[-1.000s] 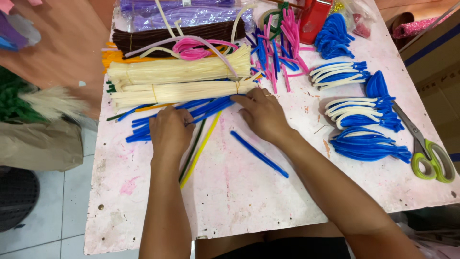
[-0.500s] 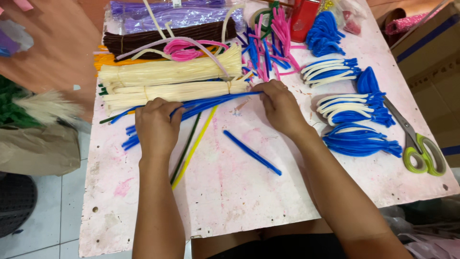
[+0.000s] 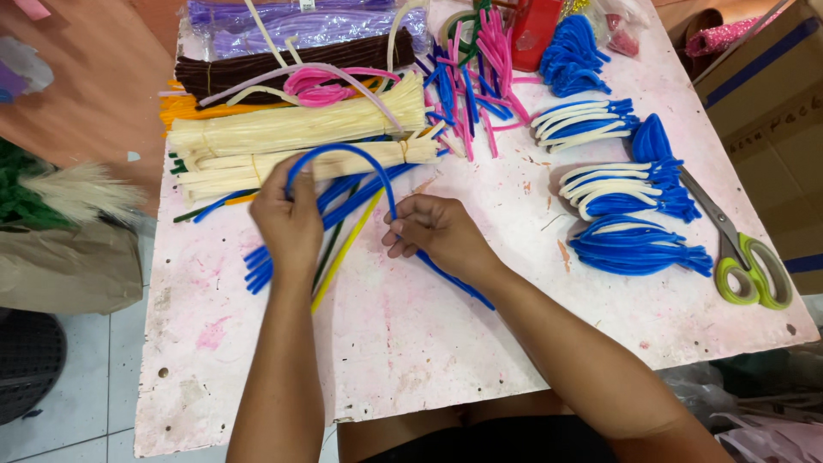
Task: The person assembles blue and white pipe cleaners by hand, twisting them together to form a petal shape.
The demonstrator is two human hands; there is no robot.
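- Your left hand (image 3: 290, 221) pinches one end of a blue pipe cleaner (image 3: 343, 156); your right hand (image 3: 437, 236) grips its other end, so both hands are clenched on it.
- The blue pipe cleaner is bent into an arch: its crown points away from you, toward the cream bundles (image 3: 291, 129), and its two ends come down toward you, one into each hand. Its span runs left to right across the bench (image 3: 411, 343).
- On your side of the blue pipe cleaner the bench is bare pink board right up to its near edge, the widest open room you have.
- Left of it, loose blue stems (image 3: 257, 267) and a yellow stem (image 3: 343, 253) lie slanted under your left hand, close to the bench's left edge; beyond that edge is tiled floor.
- Right of it, tied blue-and-white loops (image 3: 617, 184) sit in stacked groups, well apart from your right hand.
- Further right, green-handled scissors (image 3: 746, 261) lie near the bench's right edge, and a brown cardboard box (image 3: 767, 94) with a blue stripe stands past that edge.
- Beyond the cream bundles, a dark brown bundle (image 3: 291, 69) and a clear packet of purple stems (image 3: 309, 21) lie along the far edge; a red packet (image 3: 533, 30) stands to their right.
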